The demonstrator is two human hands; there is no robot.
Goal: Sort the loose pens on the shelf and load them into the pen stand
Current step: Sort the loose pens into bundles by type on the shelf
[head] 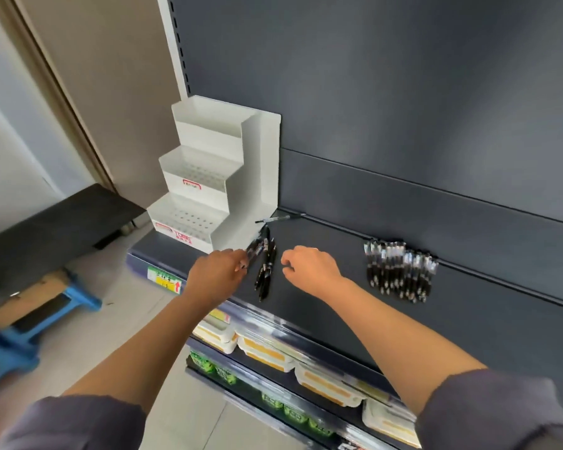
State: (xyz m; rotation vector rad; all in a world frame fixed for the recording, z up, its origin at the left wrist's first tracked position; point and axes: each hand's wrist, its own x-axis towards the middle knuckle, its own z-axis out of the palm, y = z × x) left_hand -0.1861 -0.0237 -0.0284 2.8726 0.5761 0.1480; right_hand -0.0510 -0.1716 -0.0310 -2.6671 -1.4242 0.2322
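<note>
1. Pens, slim black barrels with pale bands, lie on the dark matte shelf (338,303) in three spots. A small cluster (265,271) sits between the hands, a single pen (280,218) lies at the back by the stand's foot, and a tidy row (400,271) lies well to the right.
2. The pen stand (208,177) is white and built as three stepped tiers. It stands at the shelf's left end against the back panel, and the hole plates of its two lower tiers show bare.
3. The left hand (218,274) pinches a few held pens (255,246) just beside the stand's lowest tier. Blur hides how many.
4. The right hand (309,267) hovers with its fingers curled under, seemingly around nothing. Its fingertips are hidden.
5. Below, white boxes (264,350) with orange labels fill a lower shelf, blurred and partly cut off.
</note>
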